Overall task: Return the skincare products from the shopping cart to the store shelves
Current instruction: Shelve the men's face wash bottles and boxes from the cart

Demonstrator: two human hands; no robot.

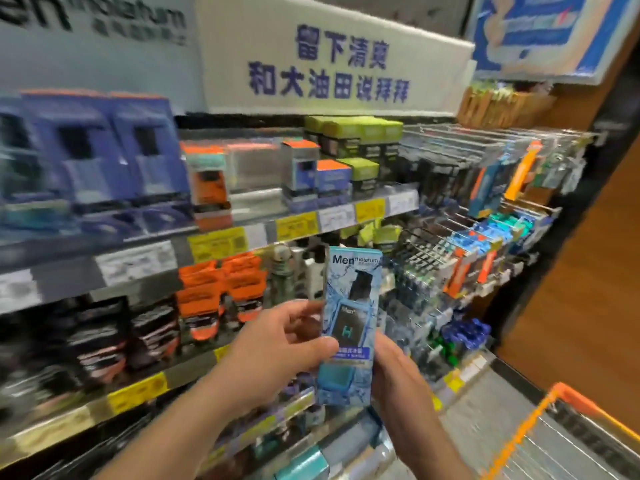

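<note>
1. State: both hands grip one light-blue box (349, 323), held upright in front of the shelves (242, 233), not yet on any shelf. Left hand (277, 344) wraps its left edge, thumb across the front low down. Right hand (398, 372) holds the lower right edge from behind; its fingertips are hidden.
2. Cart (568, 441) sits right of the box and below it. Only an orange-rimmed corner shows, so I can't tell what's left inside.
3. Step in hand, my read: find this box's slot and set it there.
4. Matching: the box front shows a dark pump bottle with an "H". Look for the same blue print. Left of the box are orange packs (221, 282); up and left of the box, purple boxes (100, 157); above the box, green boxes (360, 140). None look like a match.
5. Right of the box, peg hooks (485, 237) carry hanging blue packs. Closer colour, but too blurred to confirm.
6. The frame is motion-blurred, so hold the head steady and read the price tags (298, 225) before committing.
7. Placement: go one-handed for the reach, and keep the box upright and face out.
8. Risk: the rows behind the box are packed tight, so slide it in slowly to avoid toppling neighbours.
</note>
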